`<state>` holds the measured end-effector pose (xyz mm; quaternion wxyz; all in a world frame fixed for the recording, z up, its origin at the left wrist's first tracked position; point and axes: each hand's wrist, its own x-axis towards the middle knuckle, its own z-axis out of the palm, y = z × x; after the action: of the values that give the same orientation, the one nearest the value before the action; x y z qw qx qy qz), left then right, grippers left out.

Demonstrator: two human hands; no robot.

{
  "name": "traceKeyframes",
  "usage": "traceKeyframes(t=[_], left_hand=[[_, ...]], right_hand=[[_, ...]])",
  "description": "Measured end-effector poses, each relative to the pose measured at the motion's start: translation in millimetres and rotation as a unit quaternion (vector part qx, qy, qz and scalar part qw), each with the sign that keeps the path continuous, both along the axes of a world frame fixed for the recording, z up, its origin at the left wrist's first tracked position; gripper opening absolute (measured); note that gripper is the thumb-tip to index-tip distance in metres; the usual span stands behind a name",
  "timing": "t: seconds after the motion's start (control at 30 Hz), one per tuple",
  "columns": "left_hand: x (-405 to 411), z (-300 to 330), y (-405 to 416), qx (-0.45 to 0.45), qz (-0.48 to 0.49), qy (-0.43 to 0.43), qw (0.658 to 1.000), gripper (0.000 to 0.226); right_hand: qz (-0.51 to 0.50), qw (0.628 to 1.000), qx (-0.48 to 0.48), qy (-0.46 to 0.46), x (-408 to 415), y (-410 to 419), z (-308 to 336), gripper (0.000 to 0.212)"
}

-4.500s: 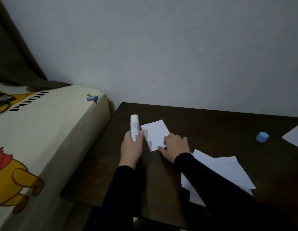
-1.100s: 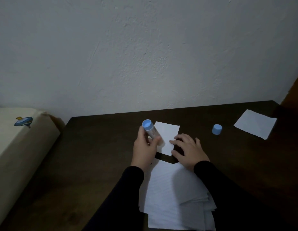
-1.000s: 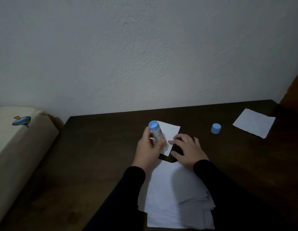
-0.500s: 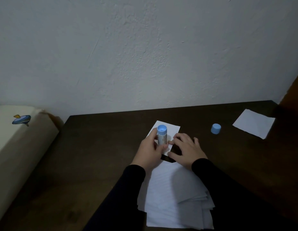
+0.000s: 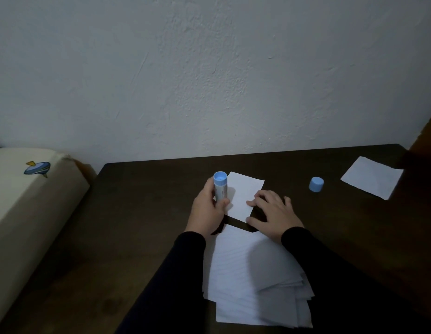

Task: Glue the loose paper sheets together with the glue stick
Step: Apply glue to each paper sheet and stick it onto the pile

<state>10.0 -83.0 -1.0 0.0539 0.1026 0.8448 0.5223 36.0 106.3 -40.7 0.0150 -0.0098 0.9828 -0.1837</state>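
My left hand [image 5: 207, 210] has its grip clamped round the glue stick [image 5: 220, 186], thumb and fingers curled about the lower barrel, so the stick stands nearly upright with its blue end toward me at the left edge of the small paper sheet [image 5: 244, 195]. There is a printed label on the white barrel, but the writing is too small and dim for me to read. I cannot tell whether the hidden lower end touches the paper. My right hand [image 5: 273, 213] lies flat with the fingers spread and relaxed, fingertips pressing on the right and near edge of that small sheet, gripping nothing. Near me, partly under my dark sleeves [image 5: 330, 273], is a fanned stack of paper sheets [image 5: 236, 273]; faint ruled lines show on the top one. The blue cap [image 5: 316, 184] stands alone on the dark wooden surface [image 5: 137, 225], well to the right of my hands, and another loose sheet [image 5: 372, 180] lies at the far right corner. On the left is a bed [image 5: 29, 208] with a cream cover bearing a small blue spinning-top print [image 5: 37, 168].
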Motion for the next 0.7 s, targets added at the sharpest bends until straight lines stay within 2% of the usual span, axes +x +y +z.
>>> traceKeyframes(t=[0.37,0.57,0.7], left_hand=[[-4,-1,-10,0.015,0.092,0.02,0.995,0.054],[-5,6,-16,0.11,0.23,0.041,0.966,0.055],[-5,8,-17,0.118,0.225,0.046,0.966,0.055]], right_hand=[[0.004,1.0,0.002,-0.003,2,0,1,0.046],[0.011,1.0,-0.006,-0.012,0,0,1,0.044],[0.005,1.0,-0.022,-0.015,3,-2,5,0.045]])
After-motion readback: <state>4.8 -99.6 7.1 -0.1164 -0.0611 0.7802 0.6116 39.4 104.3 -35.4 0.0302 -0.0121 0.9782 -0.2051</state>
